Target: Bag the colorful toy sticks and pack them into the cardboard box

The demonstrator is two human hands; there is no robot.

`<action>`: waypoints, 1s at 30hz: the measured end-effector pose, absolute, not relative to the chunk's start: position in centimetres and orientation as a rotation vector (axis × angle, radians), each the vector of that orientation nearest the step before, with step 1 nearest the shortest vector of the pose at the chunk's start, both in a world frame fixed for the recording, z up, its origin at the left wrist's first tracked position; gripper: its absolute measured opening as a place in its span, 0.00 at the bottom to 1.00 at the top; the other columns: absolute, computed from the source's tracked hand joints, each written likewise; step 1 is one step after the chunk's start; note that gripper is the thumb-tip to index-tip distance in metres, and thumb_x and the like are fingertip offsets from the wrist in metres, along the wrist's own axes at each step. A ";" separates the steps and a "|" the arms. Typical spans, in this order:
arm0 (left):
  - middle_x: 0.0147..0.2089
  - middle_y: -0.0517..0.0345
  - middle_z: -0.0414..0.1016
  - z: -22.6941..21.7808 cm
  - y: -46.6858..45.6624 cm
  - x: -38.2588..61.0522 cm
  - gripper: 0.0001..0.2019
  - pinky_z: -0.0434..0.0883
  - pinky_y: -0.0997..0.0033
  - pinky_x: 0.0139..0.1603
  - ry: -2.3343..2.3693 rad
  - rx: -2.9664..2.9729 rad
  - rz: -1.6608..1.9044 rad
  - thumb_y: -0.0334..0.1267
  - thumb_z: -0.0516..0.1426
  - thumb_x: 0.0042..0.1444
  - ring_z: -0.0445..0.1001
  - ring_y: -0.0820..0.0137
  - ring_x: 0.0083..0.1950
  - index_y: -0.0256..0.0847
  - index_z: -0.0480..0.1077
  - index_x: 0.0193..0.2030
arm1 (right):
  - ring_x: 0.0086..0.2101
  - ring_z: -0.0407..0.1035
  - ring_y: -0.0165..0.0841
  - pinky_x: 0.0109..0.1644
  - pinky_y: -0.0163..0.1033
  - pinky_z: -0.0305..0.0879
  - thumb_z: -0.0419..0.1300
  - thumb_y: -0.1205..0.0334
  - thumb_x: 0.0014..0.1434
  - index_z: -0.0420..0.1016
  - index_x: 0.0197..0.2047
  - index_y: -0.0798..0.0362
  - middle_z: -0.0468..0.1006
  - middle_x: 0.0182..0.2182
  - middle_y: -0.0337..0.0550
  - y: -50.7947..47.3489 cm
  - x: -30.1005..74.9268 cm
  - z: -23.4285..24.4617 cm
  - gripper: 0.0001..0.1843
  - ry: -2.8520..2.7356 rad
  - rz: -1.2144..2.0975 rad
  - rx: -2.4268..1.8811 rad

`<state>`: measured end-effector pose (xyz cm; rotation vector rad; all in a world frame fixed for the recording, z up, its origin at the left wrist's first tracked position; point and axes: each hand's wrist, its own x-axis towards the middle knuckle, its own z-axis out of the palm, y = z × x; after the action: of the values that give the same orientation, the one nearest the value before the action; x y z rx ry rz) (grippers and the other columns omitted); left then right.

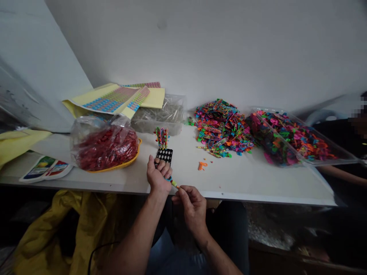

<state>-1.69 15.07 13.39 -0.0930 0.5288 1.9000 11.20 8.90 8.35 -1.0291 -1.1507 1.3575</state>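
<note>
My left hand (159, 175) is closed, palm turned up, with its fingers curled at the front edge of a black tray with rows of holes (165, 153). From the little-finger side of this hand sticks out a small, colourful stick-shaped toy (174, 183) with a blue part near the hand. The thumb and fingers of my right hand (192, 206) pinch its other end, low over the table's front edge. Several small multicoloured toy pieces (162, 137) stand upright at the tray's far end. What else lies inside the left fist is hidden.
A heap of colourful plastic toys (222, 128) lies right of centre, beside a clear bin (304, 139) of similar pieces. An orange piece (202, 165) lies nearer. Left are a bag of dark red pieces (107, 147), sticker sheets (114, 99) and a clear box (163, 118). A person sits at far right.
</note>
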 end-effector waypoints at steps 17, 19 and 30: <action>0.31 0.58 0.72 14.0 14.5 -0.7 0.15 0.71 0.73 0.35 0.886 0.714 2.013 0.48 0.68 0.52 0.72 0.70 0.32 0.40 0.72 0.35 | 0.36 0.72 0.35 0.43 0.38 0.69 0.58 0.61 0.65 0.77 0.40 0.51 0.78 0.35 0.43 17.1 12.5 11.3 0.07 -2.272 1.000 -0.875; 0.52 0.47 0.75 13.3 14.6 -2.4 0.23 0.69 0.62 0.58 1.103 1.035 2.044 0.46 0.68 0.51 0.73 0.58 0.55 0.41 0.73 0.52 | 0.36 0.73 0.36 0.43 0.39 0.70 0.59 0.56 0.65 0.77 0.40 0.52 0.80 0.35 0.44 19.6 11.6 10.4 0.09 -2.126 1.035 -0.900; 0.71 0.38 0.60 4.6 15.4 -5.2 0.27 0.45 0.35 0.73 2.295 1.961 0.934 0.49 0.51 0.67 0.50 0.48 0.75 0.35 0.64 0.66 | 0.37 0.74 0.36 0.46 0.39 0.70 0.62 0.46 0.57 0.76 0.40 0.54 0.81 0.36 0.43 31.6 5.7 7.1 0.19 -1.919 1.135 -0.938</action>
<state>-5.24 15.36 4.57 1.9613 2.2945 0.9343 5.69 31.60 7.10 -0.9382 -1.9193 1.1349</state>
